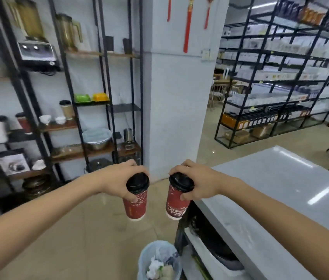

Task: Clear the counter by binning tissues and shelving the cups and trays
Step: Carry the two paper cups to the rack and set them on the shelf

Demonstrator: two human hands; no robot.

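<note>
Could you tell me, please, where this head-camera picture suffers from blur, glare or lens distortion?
Head view: the left shelving is smeared by motion blur, while both hands, left hand and right hand, and their red cups stay fairly sharp; bright glare streaks lie on the grey counter; wide-angle distortion bows the right-hand racks.

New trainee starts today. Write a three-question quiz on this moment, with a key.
1. True or false: each hand holds a lidded red cup by its top.
2. Where do the crumpled tissues lie? A) on the counter B) in the bin C) on a shelf
3. Fill in: the cup lids are ____ in colour.

Key:
1. True: left hand grips the left cup; right hand grips the right cup.
2. B: tissues sit in the bin beside the counter.
3. Black.
</note>
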